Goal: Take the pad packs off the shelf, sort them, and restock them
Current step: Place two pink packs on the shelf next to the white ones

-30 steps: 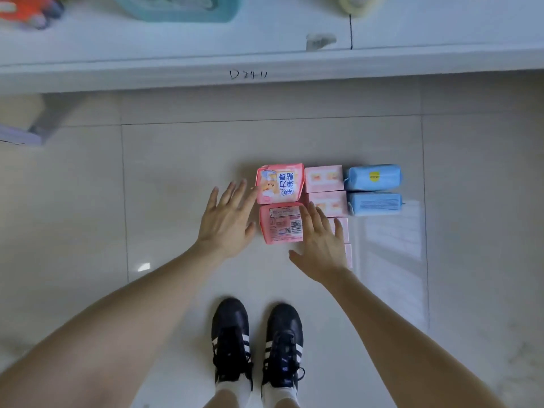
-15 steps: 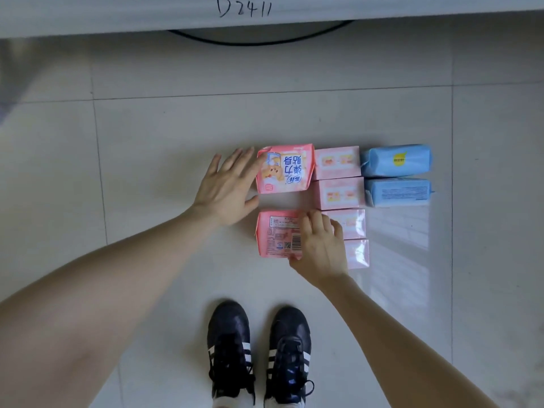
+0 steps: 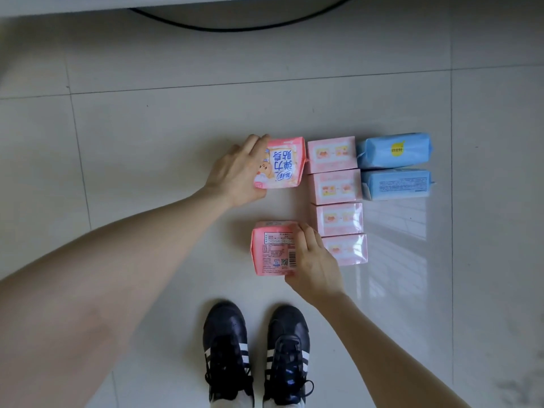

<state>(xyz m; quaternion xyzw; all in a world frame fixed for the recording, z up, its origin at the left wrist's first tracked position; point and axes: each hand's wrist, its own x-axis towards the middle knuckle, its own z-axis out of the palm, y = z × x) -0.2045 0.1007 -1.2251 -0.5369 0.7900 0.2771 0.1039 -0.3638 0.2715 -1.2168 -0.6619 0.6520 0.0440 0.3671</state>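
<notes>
Floor tiles point(image 3: 147, 160) glossy and smooth, mirroring light; 4 pale pink packs point(image 3: 335, 187) in shiny plastic film; 2 blue packs point(image 3: 394, 184) in creased, duller film; lettered pink pack point(image 3: 287, 164) and barcode pink pack point(image 3: 272, 251) in smooth printed film; black shoes point(image 3: 225, 328) glossy, leather-like.

Arms outstretched, left hand point(image 3: 238, 172) gripping, right hand point(image 3: 316, 266) gripping

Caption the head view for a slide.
Left hand grips the cartoon-print pink pad pack, right hand the barcode-side pink pack, beside pale pink packs and blue packs.
</notes>
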